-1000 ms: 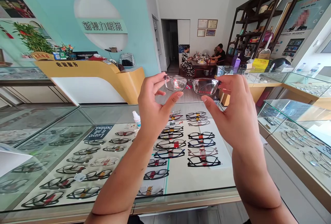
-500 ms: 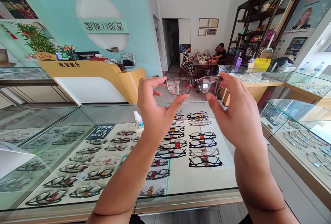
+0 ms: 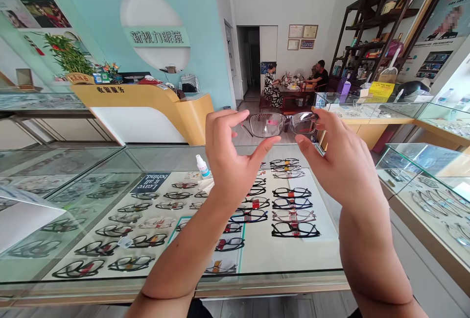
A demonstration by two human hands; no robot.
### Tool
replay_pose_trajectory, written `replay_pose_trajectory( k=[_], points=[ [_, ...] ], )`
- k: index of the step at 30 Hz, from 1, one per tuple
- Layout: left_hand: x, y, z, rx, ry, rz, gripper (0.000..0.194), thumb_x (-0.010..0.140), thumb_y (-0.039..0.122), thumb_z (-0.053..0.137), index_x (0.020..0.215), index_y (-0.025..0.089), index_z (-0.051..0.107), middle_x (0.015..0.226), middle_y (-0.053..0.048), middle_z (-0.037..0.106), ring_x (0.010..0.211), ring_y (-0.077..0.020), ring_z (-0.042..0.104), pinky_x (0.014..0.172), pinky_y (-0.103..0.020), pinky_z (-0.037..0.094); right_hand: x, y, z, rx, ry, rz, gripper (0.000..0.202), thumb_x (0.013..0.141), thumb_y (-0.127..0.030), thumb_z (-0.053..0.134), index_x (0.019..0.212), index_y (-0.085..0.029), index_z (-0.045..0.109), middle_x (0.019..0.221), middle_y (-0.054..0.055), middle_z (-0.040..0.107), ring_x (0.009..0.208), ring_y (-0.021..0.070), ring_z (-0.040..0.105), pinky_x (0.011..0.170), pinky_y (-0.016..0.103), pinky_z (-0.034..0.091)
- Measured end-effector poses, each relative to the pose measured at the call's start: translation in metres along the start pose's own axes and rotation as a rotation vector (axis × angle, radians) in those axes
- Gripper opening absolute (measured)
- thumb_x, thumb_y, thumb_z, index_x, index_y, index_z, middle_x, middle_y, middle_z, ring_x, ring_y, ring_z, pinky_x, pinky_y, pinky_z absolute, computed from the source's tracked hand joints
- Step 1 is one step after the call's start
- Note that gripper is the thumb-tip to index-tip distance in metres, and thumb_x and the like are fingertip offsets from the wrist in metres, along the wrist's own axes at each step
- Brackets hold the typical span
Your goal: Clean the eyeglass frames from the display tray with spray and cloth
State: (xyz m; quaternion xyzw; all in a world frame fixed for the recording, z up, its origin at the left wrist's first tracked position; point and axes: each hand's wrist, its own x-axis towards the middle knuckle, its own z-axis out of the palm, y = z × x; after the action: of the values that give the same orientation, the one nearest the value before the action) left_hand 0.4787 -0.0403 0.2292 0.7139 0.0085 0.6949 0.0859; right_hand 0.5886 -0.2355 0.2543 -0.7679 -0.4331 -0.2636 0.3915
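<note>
A pair of eyeglasses (image 3: 271, 125) with clear lenses and a thin dark frame is held up above the glass counter, lenses upright. My left hand (image 3: 233, 154) grips its left end by the hinge and temple, the thumb reaching under the left lens. At the right end, my right hand (image 3: 340, 156) holds the frame corner between fingers and thumb. Below my arms, rows of eyeglasses (image 3: 295, 230) with small coloured tags lie in the display case (image 3: 282, 259). Behind my left wrist stands a white spray bottle (image 3: 202, 166) beside a crumpled white cloth (image 3: 206, 185).
Another glass showcase (image 3: 436, 161) with frames stands at the right. A yellow-and-white service counter (image 3: 147, 112) is at the back left. Two people sit at a dark table (image 3: 295, 95) far back, near a tall dark shelf (image 3: 374, 29). A white box-like object (image 3: 25, 215) juts in at left.
My hands and the eyeglasses have shifted slightly right in view, and the glasses are turned a little so the left temple shows more. The view itself has swung slightly left.
</note>
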Motion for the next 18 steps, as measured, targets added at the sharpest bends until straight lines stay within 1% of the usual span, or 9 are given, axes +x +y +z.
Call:
replay_pose_trajectory(
  k=[5, 12, 18],
  points=[
    [-0.0005, 0.0027, 0.0008, 0.017, 0.002, -0.002, 0.068, 0.088, 0.065, 0.096, 0.138, 0.029, 0.066, 0.131, -0.012, 0.073, 0.123, -0.0309, 0.071, 0.088, -0.044, 0.062, 0.0004, 0.0028, -0.0007, -0.009, 0.027, -0.016, 0.054, 0.109, -0.05, 0.064, 0.155, -0.023, 0.061, 0.139, 0.021, 0.079, 0.128, 0.0435, 0.076, 0.102, 0.062, 0.064],
    [-0.0002, 0.0039, 0.0011, 0.018, 0.004, -0.021, 0.07, 0.087, 0.07, 0.094, 0.137, 0.029, 0.067, 0.13, -0.011, 0.072, 0.123, -0.0322, 0.071, 0.09, -0.047, 0.063, 0.0003, 0.0035, 0.0004, 0.006, 0.043, -0.013, 0.051, 0.107, -0.05, 0.066, 0.151, -0.023, 0.062, 0.134, 0.02, 0.08, 0.121, 0.0428, 0.077, 0.098, 0.063, 0.065],
    [0.0012, 0.0038, -0.0015, -0.038, -0.036, -0.062, 0.072, 0.085, 0.065, 0.098, 0.141, 0.031, 0.067, 0.134, -0.012, 0.072, 0.129, -0.0339, 0.069, 0.093, -0.047, 0.063, -0.0005, 0.0019, -0.0001, 0.028, 0.037, -0.006, 0.051, 0.107, -0.051, 0.066, 0.15, -0.025, 0.062, 0.132, 0.019, 0.079, 0.123, 0.0429, 0.076, 0.099, 0.064, 0.064]
  ],
)
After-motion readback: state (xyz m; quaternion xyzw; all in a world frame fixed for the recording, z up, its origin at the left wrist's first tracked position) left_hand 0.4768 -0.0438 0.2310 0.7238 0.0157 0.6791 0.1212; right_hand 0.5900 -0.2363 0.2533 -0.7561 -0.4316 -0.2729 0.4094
